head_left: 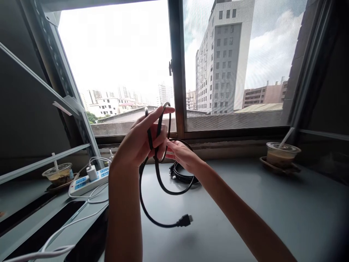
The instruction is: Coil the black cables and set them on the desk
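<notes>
My left hand point(141, 140) is raised upright over the grey table point(245, 203) with a black cable point(156, 182) looped around its fingers. The cable hangs down in loops, and its plug end point(185, 220) dangles just above the table. Behind it, my right hand point(181, 154) pinches the same cable close to my left fingers. A second coiled black cable point(181, 173) lies on the table under my right hand.
A white power strip point(87, 180) with a charger and white leads sits at the left, beside a plastic cup with a straw point(58, 173). Another iced drink cup point(282, 153) stands at the right. A dark phone point(51, 225) lies near the left front. Windows line the far edge.
</notes>
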{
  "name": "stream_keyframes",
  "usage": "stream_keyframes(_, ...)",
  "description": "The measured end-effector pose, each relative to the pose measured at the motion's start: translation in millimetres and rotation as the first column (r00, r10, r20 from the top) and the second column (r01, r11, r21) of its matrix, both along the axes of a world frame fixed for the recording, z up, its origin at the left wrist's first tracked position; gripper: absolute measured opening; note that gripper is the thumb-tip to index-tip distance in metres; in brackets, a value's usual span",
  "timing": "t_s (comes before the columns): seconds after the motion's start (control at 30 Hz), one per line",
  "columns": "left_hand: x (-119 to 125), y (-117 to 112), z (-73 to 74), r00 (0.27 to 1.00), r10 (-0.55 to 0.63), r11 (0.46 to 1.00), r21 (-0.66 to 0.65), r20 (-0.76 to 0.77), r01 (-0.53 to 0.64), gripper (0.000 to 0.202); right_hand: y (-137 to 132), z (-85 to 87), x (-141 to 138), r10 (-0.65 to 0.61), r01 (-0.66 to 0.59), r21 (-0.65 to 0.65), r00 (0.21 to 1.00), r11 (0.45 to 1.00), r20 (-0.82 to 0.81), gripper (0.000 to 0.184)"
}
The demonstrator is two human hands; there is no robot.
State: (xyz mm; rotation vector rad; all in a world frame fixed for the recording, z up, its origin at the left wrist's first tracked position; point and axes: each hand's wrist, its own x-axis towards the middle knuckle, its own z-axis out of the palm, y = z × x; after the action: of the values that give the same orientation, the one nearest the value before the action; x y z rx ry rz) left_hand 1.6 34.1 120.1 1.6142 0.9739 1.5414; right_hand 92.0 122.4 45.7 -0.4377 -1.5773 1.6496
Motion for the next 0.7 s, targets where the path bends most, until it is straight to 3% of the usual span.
stream_keyframes(0.13,-2.2,-11.2,5.3,0.998,0.039,0.999,0.008,0.039,-0.04,0.026,3.4,4.8,3.6,-0.19,0.174,-0.125,0.973,0.977,-0.13,0.024)
stream_keyframes(0.3,-0.2,-14.9,7.3,0.985,0.156,0.984,0.077,0.079,-0.162,0.021,3.9,16.1,21.0,-0.299,0.312,0.019,0.926,0.95,-0.229,0.027)
stream_keyframes(0.37,1.7,-10.3,5.8,0.977,0.198,0.974,0.1,0.08,-0.205,0.019,0.8,21.6,27.9,-0.235,0.256,0.037,0.927,0.966,-0.294,0.031)
stream_keyframes(0.53,4.0,7.3,0.9,0.943,0.323,0.935,0.126,0.082,-0.332,0.018,-12.6,36.7,42.3,-0.01,-0.052,-0.122,0.886,0.991,-0.463,0.04)
stream_keyframes(0.7,-2.2,12.3,-0.4,0.908,0.406,0.888,0.189,0.102,-0.419,0.019,-11.5,45.9,57.9,-0.009,-0.04,-0.095,0.883,0.995,-0.469,0.036)
